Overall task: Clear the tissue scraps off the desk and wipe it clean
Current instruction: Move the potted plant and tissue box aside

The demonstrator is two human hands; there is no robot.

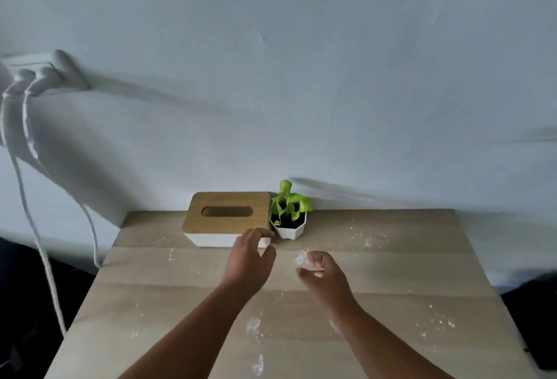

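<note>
White cables hang from a wall socket at far left, beyond the edge of a pale wooden desk strewn with tissue scraps. Small flecks dot its left side, and two larger wisps lie near the front edge between the person's forearms. At the back of the desk stands a tissue box with a wooden lid; its slot looks dark, and no tissue shows through it, so what is left inside cannot be told. The left hand hovers just in front of the box's right corner, fingers curled toward the thumb as if pinching; whether a scrap is between them cannot be told. Just right of the box, touching or nearly so, a small white pot holds dark soil and a green plant. The right hand is loosely closed on a small crumpled tissue piece showing at its fingertips, above the desk's middle. More flecks are scattered at back right and front right. The job appears to be at the picking-up stage, with most scraps still lying about. The next move likely calls for fine pinches on thin, light pieces, then somewhere to drop them; no bin or cloth is in sight.
</note>
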